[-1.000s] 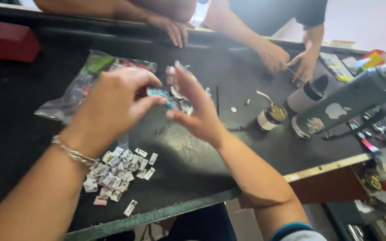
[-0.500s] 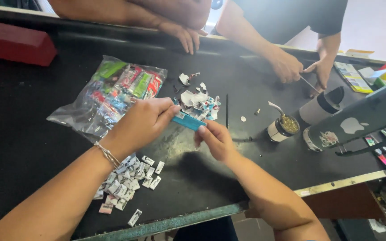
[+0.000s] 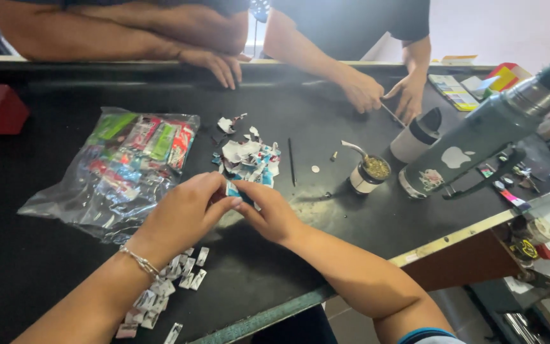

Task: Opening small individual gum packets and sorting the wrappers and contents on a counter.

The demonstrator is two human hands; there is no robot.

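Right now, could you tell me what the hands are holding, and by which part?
Both hands, left hand and right hand, pinch a small blue-and-white wrapper by its ends.

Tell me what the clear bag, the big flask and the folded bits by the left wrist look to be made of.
Clear bag: thin glossy plastic, wrinkled, see-through. Big flask: likely metal, matte green coat, bare steel neck. Folded bits: probably printed paper or wrapper, creased.
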